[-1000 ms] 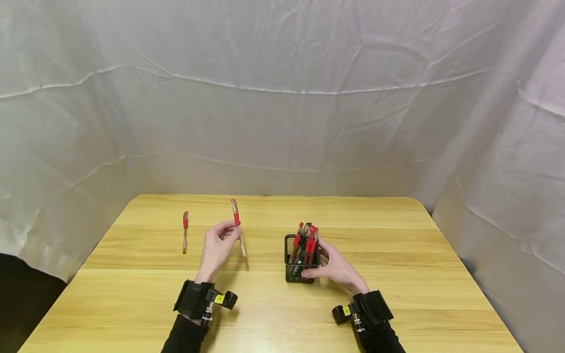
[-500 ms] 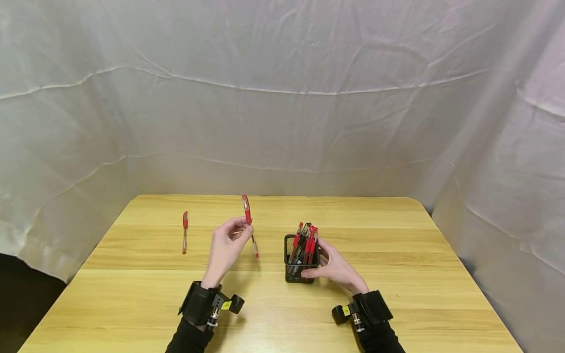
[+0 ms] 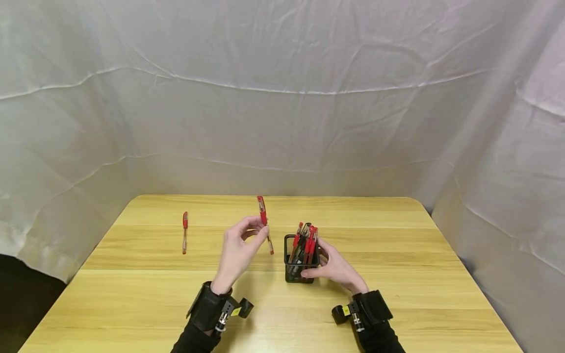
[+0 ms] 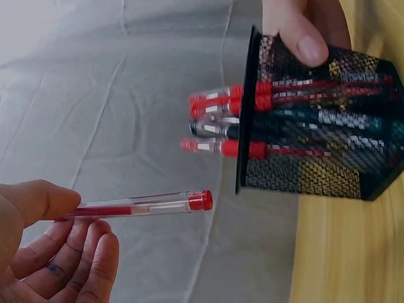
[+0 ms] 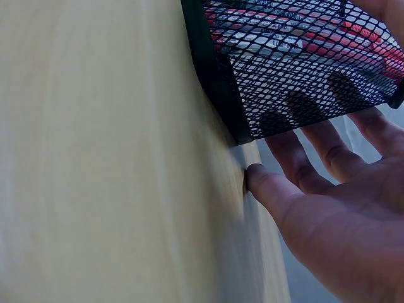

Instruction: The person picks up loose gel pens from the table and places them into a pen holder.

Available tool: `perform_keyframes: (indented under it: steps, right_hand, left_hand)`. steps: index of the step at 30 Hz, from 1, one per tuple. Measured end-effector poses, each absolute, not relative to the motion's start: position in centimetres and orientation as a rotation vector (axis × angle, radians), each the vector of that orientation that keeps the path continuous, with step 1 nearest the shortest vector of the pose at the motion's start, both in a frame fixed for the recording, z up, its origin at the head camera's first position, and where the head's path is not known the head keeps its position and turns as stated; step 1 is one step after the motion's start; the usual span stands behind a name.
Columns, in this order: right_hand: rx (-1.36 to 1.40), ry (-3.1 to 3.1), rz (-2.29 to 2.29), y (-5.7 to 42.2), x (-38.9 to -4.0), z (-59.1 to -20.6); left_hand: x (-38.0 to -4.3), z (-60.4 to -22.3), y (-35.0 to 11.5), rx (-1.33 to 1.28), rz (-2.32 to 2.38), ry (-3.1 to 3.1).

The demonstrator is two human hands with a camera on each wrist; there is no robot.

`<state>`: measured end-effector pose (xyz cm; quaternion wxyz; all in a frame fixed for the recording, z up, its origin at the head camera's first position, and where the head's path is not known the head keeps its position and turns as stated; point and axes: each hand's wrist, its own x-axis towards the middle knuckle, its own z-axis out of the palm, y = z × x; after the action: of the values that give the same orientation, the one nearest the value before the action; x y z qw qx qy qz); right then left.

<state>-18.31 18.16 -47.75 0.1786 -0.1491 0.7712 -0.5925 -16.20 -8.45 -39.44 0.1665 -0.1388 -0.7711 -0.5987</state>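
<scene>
My left hand [image 3: 238, 249] pinches a red-capped gel pen [image 3: 263, 211] between thumb and fingers. The pen leans slightly, cap end up, above the table and left of the black mesh pen holder [image 3: 293, 276]. In the left wrist view, the clear barrel of the pen [image 4: 139, 207] shows its red refill, and its red-tipped end points toward the holder's mouth. Several red pens [image 3: 312, 245] and a black pen [image 3: 303, 239] stand inside the holder. My right hand [image 3: 337, 267] grips the holder's right side, thumb at the front and fingers behind it.
Another red-capped pen [image 3: 185, 233] lies on the wooden table [image 3: 419, 274] at the left. A pale grey cloth [image 3: 282, 127] hangs behind the table and along its sides.
My left hand has carried the pinched pen rightward, closer to the pen holder. The right hand, the holder and the pen lying on the table have stayed in place.
</scene>
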Motion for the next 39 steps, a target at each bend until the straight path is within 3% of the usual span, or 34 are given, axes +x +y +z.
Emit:
perform_keyframes:
  steps: [23,39]
  right_hand:
    - [-0.474,2.165,-1.721,17.8,-18.5,-47.8]
    - [-0.533,2.148,-1.752,17.9,-18.3,-47.8]
  left_hand:
    - [-15.0,-39.6,-4.0,-0.747,-1.546,-2.173]
    - [-14.9,-40.6,-2.0,-0.824,-1.401,-2.299]
